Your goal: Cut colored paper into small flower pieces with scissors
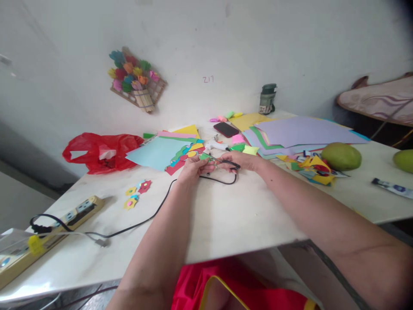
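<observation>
Near the middle of the table, my left hand [193, 167] is closed on a small piece of green paper [204, 157]. My right hand [240, 161] holds black-handled scissors [230, 163], whose blades point left at the green paper. Just behind my hands lies a white glue gun [216, 146], and a black cord [161, 202] runs under my left forearm. Colored paper cutouts [180, 157] are spread beside my left hand. Small paper flowers [130, 203] rest farther left on the table.
A red plastic bag [97, 150] and a power strip [77, 215] are at the left. Behind are a phone [226, 129] and a dark bottle [267, 99]. Paper sheets [303, 131], paper scraps [314, 168], a green fruit [341, 156] and a tube [392, 187] lie at the right.
</observation>
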`<state>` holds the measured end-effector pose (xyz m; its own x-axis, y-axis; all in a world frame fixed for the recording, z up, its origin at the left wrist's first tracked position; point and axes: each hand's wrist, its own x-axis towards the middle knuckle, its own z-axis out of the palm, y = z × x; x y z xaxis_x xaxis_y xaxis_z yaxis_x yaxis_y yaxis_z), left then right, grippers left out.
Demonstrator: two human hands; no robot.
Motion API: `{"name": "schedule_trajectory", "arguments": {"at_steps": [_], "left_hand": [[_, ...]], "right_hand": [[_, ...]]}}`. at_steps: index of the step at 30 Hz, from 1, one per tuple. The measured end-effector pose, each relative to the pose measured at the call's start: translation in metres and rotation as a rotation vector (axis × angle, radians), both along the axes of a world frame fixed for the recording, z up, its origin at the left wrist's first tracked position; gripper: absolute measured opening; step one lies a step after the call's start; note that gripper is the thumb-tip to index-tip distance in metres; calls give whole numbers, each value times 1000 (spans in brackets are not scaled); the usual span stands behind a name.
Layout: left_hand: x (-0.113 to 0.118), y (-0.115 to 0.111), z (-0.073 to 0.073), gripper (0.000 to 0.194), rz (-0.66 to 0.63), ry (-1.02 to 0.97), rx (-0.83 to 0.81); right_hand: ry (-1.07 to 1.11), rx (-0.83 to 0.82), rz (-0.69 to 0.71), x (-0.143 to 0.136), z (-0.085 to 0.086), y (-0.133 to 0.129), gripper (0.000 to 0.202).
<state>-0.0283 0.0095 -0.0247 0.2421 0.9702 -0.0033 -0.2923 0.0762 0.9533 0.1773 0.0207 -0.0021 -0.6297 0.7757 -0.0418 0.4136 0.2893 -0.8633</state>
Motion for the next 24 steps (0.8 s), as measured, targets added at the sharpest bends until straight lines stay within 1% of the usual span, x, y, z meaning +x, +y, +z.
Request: {"name": "schedule_trajectory", "arguments": {"at_steps": [4,15,24], "left_hand": [[1,-1,1,15,1,0,-5],[1,-3,3,8,23,2,-22],[0,-3,3,12,-31,-22,-9]], "right_hand": [[4,-30,-23,0,-1,2,35],[48,-35,-9,1,-8,7,34],[109,-61,30,4,-11,12,29]]}}
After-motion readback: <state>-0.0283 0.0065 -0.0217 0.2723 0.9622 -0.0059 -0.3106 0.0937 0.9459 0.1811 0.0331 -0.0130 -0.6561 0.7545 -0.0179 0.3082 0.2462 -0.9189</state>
